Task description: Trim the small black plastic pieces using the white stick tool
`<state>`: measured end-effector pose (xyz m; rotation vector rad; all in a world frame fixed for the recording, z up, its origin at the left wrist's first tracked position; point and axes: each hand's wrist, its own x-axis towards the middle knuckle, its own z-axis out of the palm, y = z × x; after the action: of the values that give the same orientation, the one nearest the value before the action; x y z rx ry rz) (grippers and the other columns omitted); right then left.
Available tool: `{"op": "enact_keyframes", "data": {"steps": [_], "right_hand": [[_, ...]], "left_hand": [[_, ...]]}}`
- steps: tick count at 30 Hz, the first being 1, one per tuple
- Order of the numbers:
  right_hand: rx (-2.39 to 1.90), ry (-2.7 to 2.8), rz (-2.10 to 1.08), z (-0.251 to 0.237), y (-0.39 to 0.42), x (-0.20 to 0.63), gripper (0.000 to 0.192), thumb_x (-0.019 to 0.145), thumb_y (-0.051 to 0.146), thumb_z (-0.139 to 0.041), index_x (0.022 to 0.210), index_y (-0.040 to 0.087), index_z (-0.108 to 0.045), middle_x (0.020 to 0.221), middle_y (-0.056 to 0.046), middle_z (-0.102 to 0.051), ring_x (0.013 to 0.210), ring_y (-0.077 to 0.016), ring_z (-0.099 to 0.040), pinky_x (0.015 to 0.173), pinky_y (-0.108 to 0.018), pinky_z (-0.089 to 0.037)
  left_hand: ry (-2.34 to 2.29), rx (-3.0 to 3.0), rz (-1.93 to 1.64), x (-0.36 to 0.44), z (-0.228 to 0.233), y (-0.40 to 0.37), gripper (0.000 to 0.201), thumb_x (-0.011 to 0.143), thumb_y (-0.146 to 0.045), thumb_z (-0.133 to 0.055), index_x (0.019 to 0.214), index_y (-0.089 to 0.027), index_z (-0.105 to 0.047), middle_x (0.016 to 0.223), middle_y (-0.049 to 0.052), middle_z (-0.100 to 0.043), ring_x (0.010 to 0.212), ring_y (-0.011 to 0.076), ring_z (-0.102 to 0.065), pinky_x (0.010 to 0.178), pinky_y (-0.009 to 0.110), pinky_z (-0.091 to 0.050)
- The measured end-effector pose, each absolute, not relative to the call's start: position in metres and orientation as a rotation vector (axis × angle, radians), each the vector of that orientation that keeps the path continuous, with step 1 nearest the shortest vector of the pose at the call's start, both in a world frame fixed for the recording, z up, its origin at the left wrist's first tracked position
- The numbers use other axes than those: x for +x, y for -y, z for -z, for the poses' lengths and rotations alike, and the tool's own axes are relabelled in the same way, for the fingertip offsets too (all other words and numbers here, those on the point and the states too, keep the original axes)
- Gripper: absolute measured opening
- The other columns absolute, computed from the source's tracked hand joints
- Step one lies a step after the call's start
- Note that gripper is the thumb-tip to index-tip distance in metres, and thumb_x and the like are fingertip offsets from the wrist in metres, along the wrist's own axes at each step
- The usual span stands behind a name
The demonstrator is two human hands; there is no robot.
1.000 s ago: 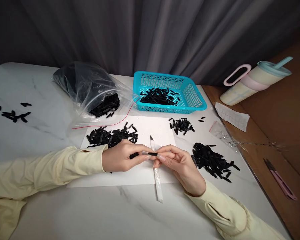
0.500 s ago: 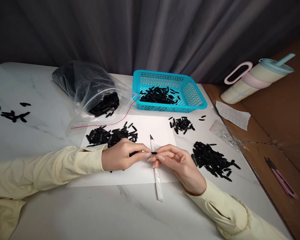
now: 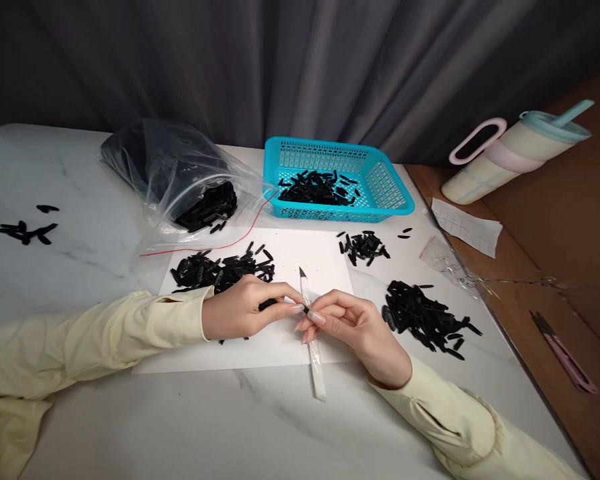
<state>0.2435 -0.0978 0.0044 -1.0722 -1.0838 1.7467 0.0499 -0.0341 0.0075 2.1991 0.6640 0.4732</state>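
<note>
Counter (image 3: 80,167) carries white paper sheet (image 3: 290,267). On the sheet's near half, left hand (image 3: 240,310) and right hand (image 3: 353,327) meet, fingers of both pinched together on one small black piece (image 3: 270,305). Knife (image 3: 311,333) lies across the sheet's near edge, under the right hand.

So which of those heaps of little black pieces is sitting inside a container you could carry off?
The heap in the blue basket at the back. The other loose heaps lie flat on the white sheet or bare table.
</note>
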Motion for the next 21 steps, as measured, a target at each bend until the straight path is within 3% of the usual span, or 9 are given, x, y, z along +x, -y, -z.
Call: {"op": "enact_keyframes", "data": {"steps": [11, 15, 19, 21], "right_hand": [[-1.009, 1.16, -1.753, -0.0048, 0.1009, 0.2444, 0.031, 0.082, 0.025, -0.063, 0.112, 0.019, -0.055, 0.077, -0.004, -0.071, 0.068, -0.0146, -0.066, 0.072, -0.032, -0.052], [-1.01, 1.189, -1.672, -0.0048, 0.1003, 0.2443, 0.023, 0.083, 0.024, -0.062, 0.105, 0.017, -0.059, 0.071, -0.003, -0.07, 0.073, -0.0165, -0.067, 0.075, -0.032, -0.052], [-1.006, 1.12, -1.603, -0.0034, 0.1014, 0.2416, 0.013, 0.083, 0.021, -0.062, 0.09, 0.019, -0.051, 0.069, -0.002, -0.07, 0.069, -0.0165, -0.067, 0.069, -0.033, -0.053], [-1.012, 1.09, -1.578, -0.0026, 0.1027, 0.2404, 0.017, 0.082, 0.02, -0.063, 0.08, 0.019, -0.046, 0.069, -0.002, -0.07, 0.065, -0.016, -0.067, 0.067, -0.033, -0.053]], "left_hand": [[-0.77, 2.057, -0.454, 0.0524, -0.0104, 0.0334, 0.023, 0.085, -0.028, -0.052, 0.099, -0.012, -0.058, 0.053, -0.007, -0.055, 0.039, 0.0046, -0.029, 0.042, 0.017, -0.029], [-0.736, 2.039, -0.474, 0.0514, -0.0098, 0.0322, 0.023, 0.085, -0.026, -0.051, 0.098, -0.011, -0.062, 0.052, -0.006, -0.053, 0.04, 0.0043, -0.032, 0.042, 0.016, -0.029], [-0.67, 2.063, -0.489, 0.0498, -0.0082, 0.032, 0.024, 0.084, -0.024, -0.051, 0.097, -0.011, -0.066, 0.053, -0.004, -0.057, 0.038, 0.0035, -0.032, 0.04, 0.015, -0.03], [-0.635, 2.08, -0.512, 0.0496, -0.0075, 0.032, 0.025, 0.084, -0.022, -0.051, 0.099, -0.009, -0.067, 0.054, -0.003, -0.059, 0.037, 0.0034, -0.032, 0.039, 0.015, -0.03]]}}
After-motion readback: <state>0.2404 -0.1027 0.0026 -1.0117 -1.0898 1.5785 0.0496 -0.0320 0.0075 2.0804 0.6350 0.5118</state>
